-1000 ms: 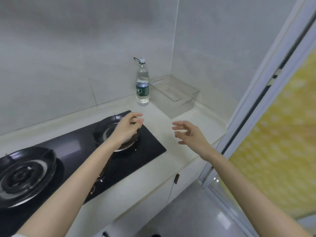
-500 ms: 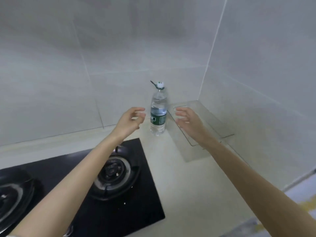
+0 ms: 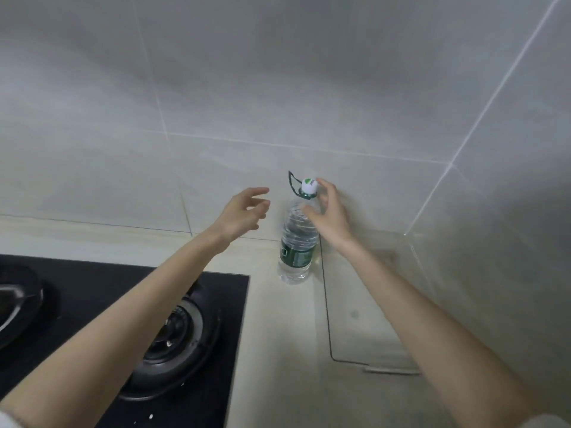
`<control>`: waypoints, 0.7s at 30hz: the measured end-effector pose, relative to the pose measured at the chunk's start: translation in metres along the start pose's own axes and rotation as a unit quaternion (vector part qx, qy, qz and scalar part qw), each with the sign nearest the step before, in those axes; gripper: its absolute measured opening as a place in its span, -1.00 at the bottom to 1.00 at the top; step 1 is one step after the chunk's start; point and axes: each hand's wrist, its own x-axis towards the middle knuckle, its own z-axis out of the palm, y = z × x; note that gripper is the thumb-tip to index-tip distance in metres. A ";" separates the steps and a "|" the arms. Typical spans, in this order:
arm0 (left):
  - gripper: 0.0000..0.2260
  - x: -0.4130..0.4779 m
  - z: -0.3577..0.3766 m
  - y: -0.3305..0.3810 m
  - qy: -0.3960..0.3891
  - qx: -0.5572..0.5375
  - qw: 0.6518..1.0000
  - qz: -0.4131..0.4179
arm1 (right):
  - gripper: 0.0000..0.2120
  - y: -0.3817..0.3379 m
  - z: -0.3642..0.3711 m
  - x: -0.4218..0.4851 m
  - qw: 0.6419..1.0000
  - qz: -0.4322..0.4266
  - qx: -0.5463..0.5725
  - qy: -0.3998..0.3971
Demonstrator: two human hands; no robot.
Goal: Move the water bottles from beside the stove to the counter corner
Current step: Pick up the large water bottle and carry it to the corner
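Clear water bottle [image 3: 299, 239] with a dark green label, white cap [image 3: 309, 185] with a tiny green logo, plus a green neck ring and loop. Glossy black stove [image 3: 228, 291], silvery ring round the dark burner [image 3: 173, 335]. Creamy beige counter [image 3: 278, 335]. Pale grey wall tiles [image 3: 247, 88], thin white grout grid. See-through bin [image 3: 325, 304], dark rim.
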 end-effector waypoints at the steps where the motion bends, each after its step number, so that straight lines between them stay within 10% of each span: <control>1: -0.68 0.006 0.002 -0.002 0.002 0.003 1.000 -0.003 | -0.42 0.006 0.003 0.007 1.000 -0.009 0.007 0.005; 21: -0.57 -0.030 -0.008 -0.056 0.007 0.047 0.998 -0.040 | -0.48 0.010 0.023 -0.007 0.985 -0.106 0.088 0.103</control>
